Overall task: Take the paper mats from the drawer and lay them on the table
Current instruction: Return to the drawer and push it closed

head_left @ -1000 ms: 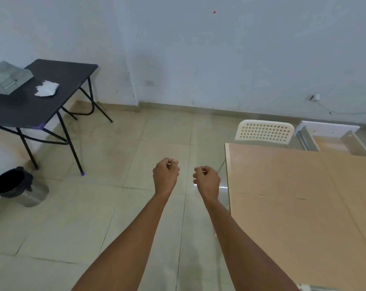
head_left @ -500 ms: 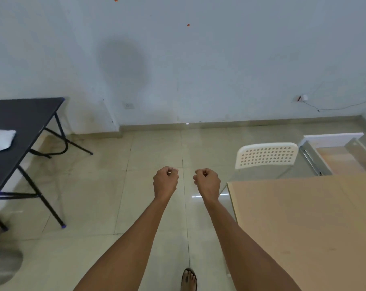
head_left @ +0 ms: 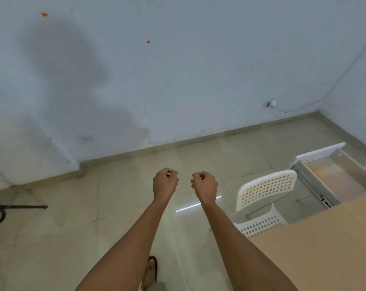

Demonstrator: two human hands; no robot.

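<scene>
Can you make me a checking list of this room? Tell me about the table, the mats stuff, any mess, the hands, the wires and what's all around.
Surface: light wooden table at lower right, only bare top in view.
Job's things: open drawer at right beyond the table, its visible floor bare; paper mats nothing seen.
Clutter: nothing seen on the table.
Hands: left hand and right hand closed in fists, side by side in the air over the floor, holding nothing visible.
Cables: thin wire running along the wall from a small white fitting.
Surroundings: white perforated chair by the table; black table legs at left; tiled floor; orange specks on the wall.
</scene>
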